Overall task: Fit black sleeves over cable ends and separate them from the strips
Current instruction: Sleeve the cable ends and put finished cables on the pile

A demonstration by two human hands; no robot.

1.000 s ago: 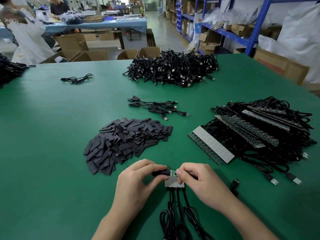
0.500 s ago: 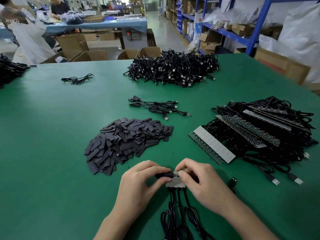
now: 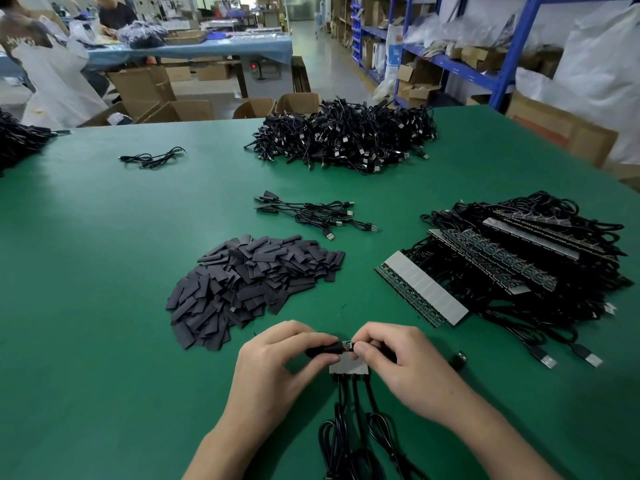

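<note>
Left hand (image 3: 277,362) pinches a black sleeve (image 3: 323,349) onto the end piece of the short strip (image 3: 348,368) that the right hand (image 3: 398,362) grips, and with only a few sleeved cables (image 3: 311,216) done and a whole stack of strips (image 3: 519,265) waiting, loads left imo

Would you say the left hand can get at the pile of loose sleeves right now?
Probably, once freed: the pile lies ahead-left of the left hand, nothing between, but that hand is pinching a sleeve.
</note>
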